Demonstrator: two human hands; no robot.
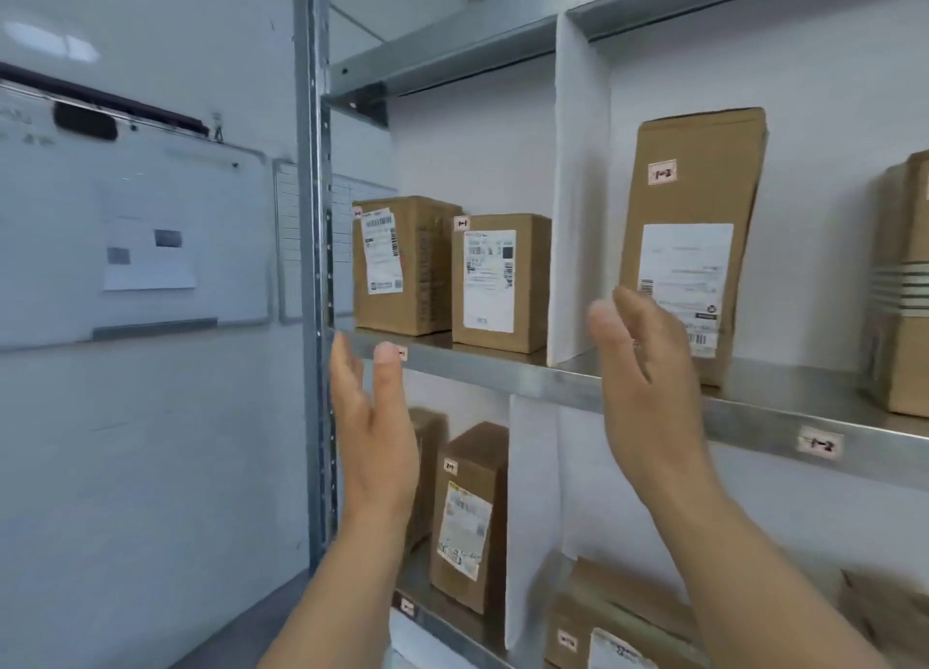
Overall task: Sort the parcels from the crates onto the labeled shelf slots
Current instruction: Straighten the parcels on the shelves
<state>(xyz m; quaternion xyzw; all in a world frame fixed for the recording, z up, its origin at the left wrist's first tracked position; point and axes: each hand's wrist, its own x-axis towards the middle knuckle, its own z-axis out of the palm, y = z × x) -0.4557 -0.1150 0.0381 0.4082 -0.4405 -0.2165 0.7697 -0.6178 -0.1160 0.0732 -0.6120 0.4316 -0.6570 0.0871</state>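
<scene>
Cardboard tall parcel (699, 191) upright in upper shelf (502, 374) slot, above 1-2 label (818, 443), leaning, not square on base. Risk: tipping forward off edge if brushed by right hand (648, 382); cause: lean plus narrow footprint. Lesser risk: knocking white divider (578, 191). Right hand: spread wide, fingers straight, holding nothing, overlapping parcel's lower left corner; contact cannot tell. Left hand (374, 432): flat, wide, empty, raised below smaller boxes (497, 281) in neighbouring slot, apart from them. No crates visible.

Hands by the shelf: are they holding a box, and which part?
Nothing is held. The left hand and right hand are open, fingers straight; the right is in front of the tall brown cardboard parcel, not gripping it.
</scene>
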